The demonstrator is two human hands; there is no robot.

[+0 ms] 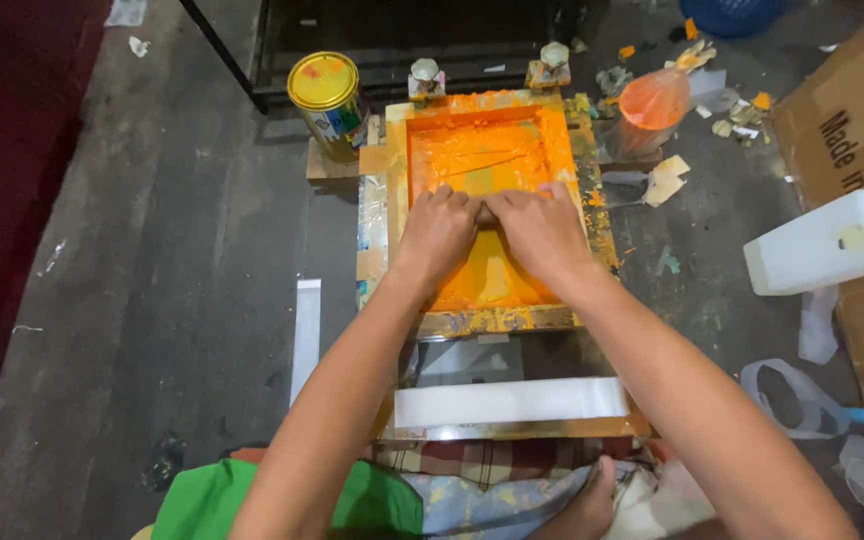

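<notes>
- Left hand [439,232] and right hand [542,230], fingers curled together, gripping a mostly hidden tool.
- Beneath: wooden-framed printing screen [392,200], smeared with wet orange ink [482,150].

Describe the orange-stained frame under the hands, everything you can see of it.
The screen frame is a rectangular wooden frame lying flat on a low stand, its mesh flooded with wet orange ink and its borders smeared with orange and yellow. Two metal clamps hold its far edge. The left hand and right hand press down side by side inside it.
</notes>
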